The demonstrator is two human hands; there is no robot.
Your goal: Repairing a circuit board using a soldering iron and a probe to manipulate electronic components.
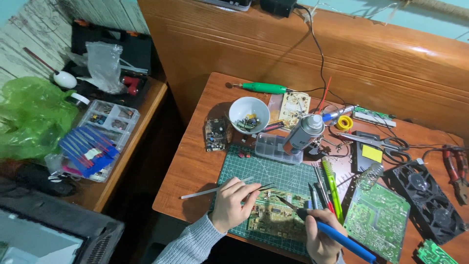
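The yellowish-green printed circuit board [274, 216] lies on your green gridded cutting mat [259, 171] on the wooden surface [195, 161]. Your left hand [233, 203] pinches thin metal tweezers [265, 187] over it; your right hand [320, 239] grips a blue-handled soldering iron [337, 236], tip on the board.

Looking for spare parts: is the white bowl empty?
Not empty. The white bowl, upright on the wooden table, has a small heap of mixed little parts in its bottom.
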